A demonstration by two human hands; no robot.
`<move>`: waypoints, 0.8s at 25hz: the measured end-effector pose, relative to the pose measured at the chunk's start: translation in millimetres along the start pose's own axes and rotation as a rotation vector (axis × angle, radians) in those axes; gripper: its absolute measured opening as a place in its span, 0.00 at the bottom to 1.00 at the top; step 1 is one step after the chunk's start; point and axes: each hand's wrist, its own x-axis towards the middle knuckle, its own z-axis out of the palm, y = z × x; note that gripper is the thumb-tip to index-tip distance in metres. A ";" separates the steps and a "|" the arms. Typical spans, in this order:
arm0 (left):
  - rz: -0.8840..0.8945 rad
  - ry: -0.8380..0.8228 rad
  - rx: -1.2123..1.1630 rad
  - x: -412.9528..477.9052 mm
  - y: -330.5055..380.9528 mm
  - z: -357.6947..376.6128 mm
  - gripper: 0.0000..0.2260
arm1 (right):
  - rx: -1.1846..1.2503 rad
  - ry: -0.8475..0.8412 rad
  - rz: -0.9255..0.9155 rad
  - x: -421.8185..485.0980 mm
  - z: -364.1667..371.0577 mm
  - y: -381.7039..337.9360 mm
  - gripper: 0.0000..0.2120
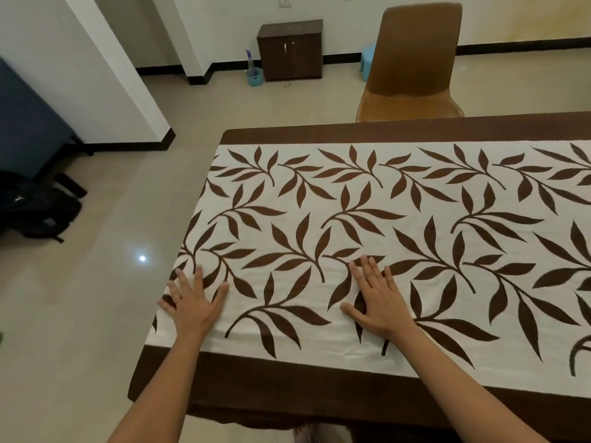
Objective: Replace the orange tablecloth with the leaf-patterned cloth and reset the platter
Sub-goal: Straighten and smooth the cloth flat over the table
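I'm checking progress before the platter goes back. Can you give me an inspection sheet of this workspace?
Surface: covered by the leaf-patterned cloth, lying flat with faint wrinkles.
Job's things: cloth in place; platter and orange tablecloth not in view.
Clutter: nothing seen.
Hands: left hand and right hand both rest flat on the cloth, fingers spread, holding nothing.
Cables: nothing seen.
Surroundings: brown chair at the far side; dark cabinet by the wall; black backpack on the floor at left.
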 end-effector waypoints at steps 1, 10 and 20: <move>-0.034 0.023 -0.022 -6.7 -0.5 -2.7 0.43 | 0.015 0.020 -0.024 -3.4 -1.2 -2.2 0.42; -0.312 0.015 0.006 -120.5 -8.9 32.2 0.38 | -0.006 -0.015 -0.175 -86.3 3.7 19.7 0.38; 0.253 -0.012 -0.086 -236.7 181.4 102.3 0.30 | 0.044 -0.036 -0.132 -175.4 9.8 89.7 0.29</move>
